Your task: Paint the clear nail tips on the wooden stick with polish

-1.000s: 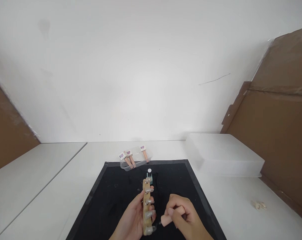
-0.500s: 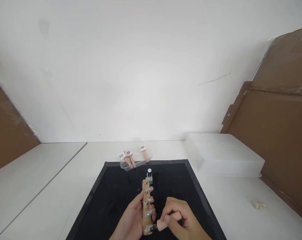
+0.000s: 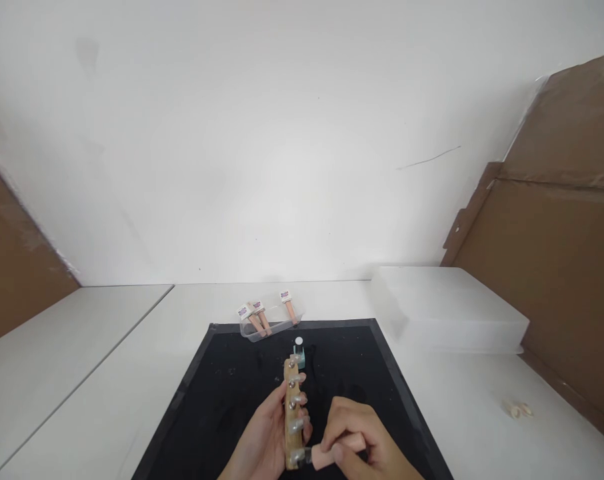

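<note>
My left hand (image 3: 262, 437) is closed around a light wooden nail-tip stand (image 3: 293, 440), holding it lengthwise over the black mat. Several clear false nails (image 3: 300, 423) stick out from the stand towards the right, with small round metal studs along its top. In my right hand (image 3: 355, 433) is a nail polish brush (image 3: 338, 451) with a thick pink handle, pinched between thumb and fingers. Its dark end meets the false nail (image 3: 297, 457) at the near end of the stand; the bristles are too small to make out. Just beyond the stand is a small teal bottle (image 3: 301, 360) with a white-topped dark neck.
A shallow clear tray (image 3: 255, 337) at the mat's far edge holds pink-capped bottles (image 3: 288, 307) with white labels. The black mat (image 3: 232, 387) lies on a white table. To the right are a white translucent box (image 3: 452, 313) and small cream-coloured rings (image 3: 519, 409). Cardboard panels (image 3: 557, 267) flank the table.
My right hand has shifted the brush slightly to the left and down, its dark end now closer against the nearest false nail. My left hand and the stand have barely moved.
</note>
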A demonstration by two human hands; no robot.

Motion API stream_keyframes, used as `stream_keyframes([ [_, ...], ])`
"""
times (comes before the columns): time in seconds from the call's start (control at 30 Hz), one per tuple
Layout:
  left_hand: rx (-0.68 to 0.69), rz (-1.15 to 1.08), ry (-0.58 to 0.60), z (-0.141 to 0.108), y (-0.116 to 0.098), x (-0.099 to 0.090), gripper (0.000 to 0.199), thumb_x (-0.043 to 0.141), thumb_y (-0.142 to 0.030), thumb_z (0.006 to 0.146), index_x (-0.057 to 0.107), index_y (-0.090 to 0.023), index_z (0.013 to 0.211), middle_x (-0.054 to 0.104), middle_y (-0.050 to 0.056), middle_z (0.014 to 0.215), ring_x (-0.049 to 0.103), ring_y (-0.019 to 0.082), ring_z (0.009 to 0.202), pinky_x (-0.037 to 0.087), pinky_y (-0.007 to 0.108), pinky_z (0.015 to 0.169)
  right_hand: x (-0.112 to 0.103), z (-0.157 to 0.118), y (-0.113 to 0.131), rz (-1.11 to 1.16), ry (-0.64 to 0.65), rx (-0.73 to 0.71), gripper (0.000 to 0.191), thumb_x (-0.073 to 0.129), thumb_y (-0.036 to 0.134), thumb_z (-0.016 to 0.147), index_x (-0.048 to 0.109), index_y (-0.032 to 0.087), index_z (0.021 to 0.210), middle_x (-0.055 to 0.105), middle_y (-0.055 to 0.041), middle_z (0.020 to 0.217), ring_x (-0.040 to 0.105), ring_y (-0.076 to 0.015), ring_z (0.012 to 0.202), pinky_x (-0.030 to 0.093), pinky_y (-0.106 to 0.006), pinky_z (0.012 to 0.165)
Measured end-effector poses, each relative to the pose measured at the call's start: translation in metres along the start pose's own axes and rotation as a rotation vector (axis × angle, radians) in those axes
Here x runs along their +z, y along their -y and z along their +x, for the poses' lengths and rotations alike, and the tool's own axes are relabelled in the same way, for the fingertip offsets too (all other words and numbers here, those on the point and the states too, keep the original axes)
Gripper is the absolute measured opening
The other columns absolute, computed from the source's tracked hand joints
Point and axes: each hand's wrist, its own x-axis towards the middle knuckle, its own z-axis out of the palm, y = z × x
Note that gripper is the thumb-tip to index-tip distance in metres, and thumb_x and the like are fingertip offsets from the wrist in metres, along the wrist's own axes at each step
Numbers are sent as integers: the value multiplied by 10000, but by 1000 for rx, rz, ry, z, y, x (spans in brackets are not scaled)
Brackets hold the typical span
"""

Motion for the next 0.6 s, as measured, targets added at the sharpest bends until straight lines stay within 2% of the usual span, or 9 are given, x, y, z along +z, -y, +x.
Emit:
stream_keyframes([
  [0.23, 2, 15, 18, 0, 0, -1, 328, 555, -265, 747, 511, -150, 1051, 508, -15, 672, 482, 78, 552, 430, 243, 603, 1, 0, 2, 17, 51, 35, 207, 509, 35, 677, 651, 171, 742, 533, -17, 669, 529, -141, 604, 412, -245, 582],
  [0.5, -4, 18, 8, 0, 1, -1, 333, 551, -273, 750, 500, -164, 1059, 504, -27, 654, 472, 72, 525, 421, 240, 587, 2, 1, -5, -67, -36, -38, 178, 484, 54, 695, 613, 169, 649, 527, 5, 553, 500, -130, 534, 396, -226, 519],
  [0.6, -6, 27, 4, -1, 0, 0, 322, 542, -270, 756, 503, -168, 1059, 506, -29, 655, 470, 66, 523, 423, 237, 596, 2, 2, -5, -55, -50, -10, 179, 481, 77, 720, 601, 167, 624, 550, -3, 559, 517, -128, 518, 412, -229, 511],
])
